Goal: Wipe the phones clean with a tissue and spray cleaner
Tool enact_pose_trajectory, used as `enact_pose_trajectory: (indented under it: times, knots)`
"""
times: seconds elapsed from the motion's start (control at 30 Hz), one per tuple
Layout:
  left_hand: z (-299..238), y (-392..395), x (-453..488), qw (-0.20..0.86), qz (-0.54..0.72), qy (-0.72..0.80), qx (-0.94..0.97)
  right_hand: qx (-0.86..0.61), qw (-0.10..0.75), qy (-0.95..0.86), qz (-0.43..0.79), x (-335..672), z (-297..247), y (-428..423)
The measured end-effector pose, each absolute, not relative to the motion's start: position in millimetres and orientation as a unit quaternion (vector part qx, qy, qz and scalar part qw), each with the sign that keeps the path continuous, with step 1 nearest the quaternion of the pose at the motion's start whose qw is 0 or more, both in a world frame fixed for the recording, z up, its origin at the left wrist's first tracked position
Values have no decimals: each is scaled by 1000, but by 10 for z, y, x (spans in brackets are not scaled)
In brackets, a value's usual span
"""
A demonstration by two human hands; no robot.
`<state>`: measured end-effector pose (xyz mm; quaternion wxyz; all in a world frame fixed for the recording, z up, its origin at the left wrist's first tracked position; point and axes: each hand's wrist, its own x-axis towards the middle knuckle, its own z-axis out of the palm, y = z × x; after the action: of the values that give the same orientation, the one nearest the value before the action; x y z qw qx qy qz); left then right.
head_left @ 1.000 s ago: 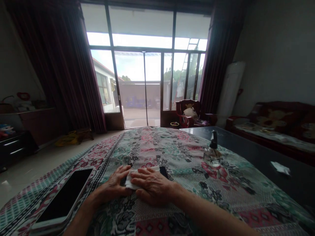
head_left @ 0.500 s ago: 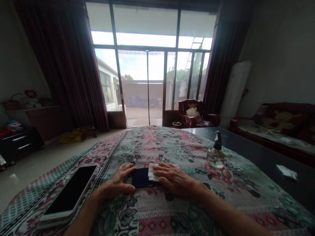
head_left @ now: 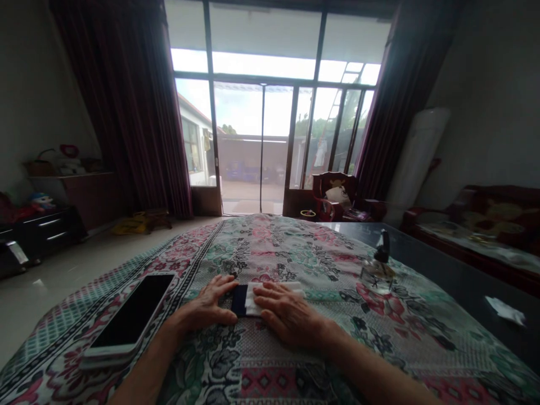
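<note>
A dark blue flat rectangular object, perhaps a phone [head_left: 239, 301], lies on the flowered tablecloth [head_left: 274, 253] in front of me. My left hand [head_left: 206, 304] rests at its left end with thumb and fingers spread, bracketing the edge. Over most of the object lies a folded white tissue [head_left: 253, 307]. My right hand [head_left: 289, 312] presses down on the tissue, palm down, its fingers over it and pointing left. The right part of the object is hidden beneath hand and tissue.
Left of my left arm lies a large phone [head_left: 133, 315] with a black screen, on top of something pale. A glass bottle with a black pump [head_left: 379, 270] stands at the right. Crumpled white paper [head_left: 505, 310] is on the dark tabletop [head_left: 439, 264] beyond the cloth.
My right hand has slid the tissue leftward along the dark object, so less of its surface shows. My left hand stays at the left end. The whole view has shifted slightly.
</note>
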<state>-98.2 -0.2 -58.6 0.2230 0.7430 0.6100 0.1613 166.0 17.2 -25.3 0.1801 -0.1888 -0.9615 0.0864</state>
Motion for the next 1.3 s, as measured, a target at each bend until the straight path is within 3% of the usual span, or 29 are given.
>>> enact_pose_trajectory:
  times: [0.53,1.0,1.2,1.3]
  knots:
    - [-564,-4,-940,200,148,617,747,-161,153,-971,90,1423,-217,147]
    - [-539,-3,-961,218,144,611,748,-208,225,-945,115,1787,-353,394]
    - [-549,-7,-966,216,150,611,746,-143,262,-940,167,1682,-330,212]
    - [-476,-41,-949,228,156,619,736,-158,336,-908,193,1677,-284,244]
